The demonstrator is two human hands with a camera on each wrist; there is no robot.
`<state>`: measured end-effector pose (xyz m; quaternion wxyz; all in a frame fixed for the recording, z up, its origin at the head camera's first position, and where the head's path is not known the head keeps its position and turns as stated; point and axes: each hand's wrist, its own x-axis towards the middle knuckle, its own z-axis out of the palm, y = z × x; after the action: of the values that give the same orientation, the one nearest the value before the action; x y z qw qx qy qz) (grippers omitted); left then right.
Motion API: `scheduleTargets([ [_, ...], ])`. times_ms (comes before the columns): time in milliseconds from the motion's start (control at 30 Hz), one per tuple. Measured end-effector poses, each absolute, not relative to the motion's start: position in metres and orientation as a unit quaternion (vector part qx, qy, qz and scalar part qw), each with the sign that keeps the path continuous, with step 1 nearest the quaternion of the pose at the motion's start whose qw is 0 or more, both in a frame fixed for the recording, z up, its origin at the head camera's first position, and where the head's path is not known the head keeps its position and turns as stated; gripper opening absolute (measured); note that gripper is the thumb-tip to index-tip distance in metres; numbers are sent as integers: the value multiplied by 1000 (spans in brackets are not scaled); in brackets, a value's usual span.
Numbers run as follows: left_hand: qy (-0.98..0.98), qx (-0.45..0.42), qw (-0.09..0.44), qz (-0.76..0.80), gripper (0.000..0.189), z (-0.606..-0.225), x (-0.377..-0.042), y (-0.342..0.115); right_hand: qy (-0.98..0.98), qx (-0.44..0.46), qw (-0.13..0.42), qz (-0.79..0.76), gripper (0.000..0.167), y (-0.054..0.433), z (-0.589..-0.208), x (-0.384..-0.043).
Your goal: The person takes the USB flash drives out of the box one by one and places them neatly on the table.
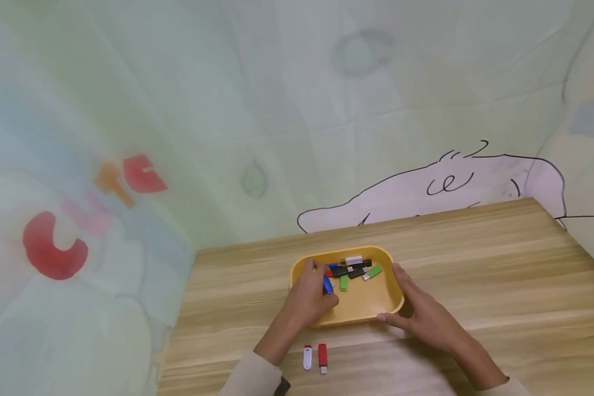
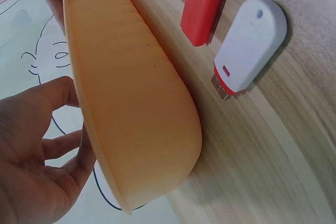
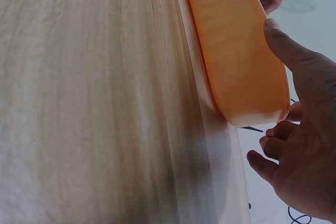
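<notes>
A yellow-orange plastic tray stands on the table with several USB flash drives inside. My left hand reaches over its left side and pinches a blue USB flash drive between thumb and fingers; the left wrist view hides this drive behind the tray wall. At the near right corner, my right hand holds the tray, thumb on the front rim and fingers along the right side. Green drives, black drives and a white drive lie toward the tray's back.
In front of the tray, a white USB flash drive and a red one lie side by side on the wood-grain table. A printed cloth backdrop rises behind the table's back edge and on its left.
</notes>
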<state>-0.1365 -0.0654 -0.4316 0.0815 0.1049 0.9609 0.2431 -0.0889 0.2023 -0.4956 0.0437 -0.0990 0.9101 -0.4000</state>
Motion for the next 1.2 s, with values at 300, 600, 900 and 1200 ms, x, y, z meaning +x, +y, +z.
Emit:
scheduleTargets([
  [300, 959, 118, 73, 248, 55, -429, -126, -69, 909, -103, 42, -403, 122, 204, -496, -88],
  [600, 961, 145, 63, 227, 54, -421, -113, -67, 908, -97, 47, -405, 122, 203, -494, -88],
  [900, 959, 165, 58, 221, 50, -415, -104, -71, 911, -89, 52, -399, 122, 203, -495, -87],
  [1200, 957, 162, 76, 230, 55, -412, -95, -75, 910, -89, 55, -401, 122, 202, -494, -89],
])
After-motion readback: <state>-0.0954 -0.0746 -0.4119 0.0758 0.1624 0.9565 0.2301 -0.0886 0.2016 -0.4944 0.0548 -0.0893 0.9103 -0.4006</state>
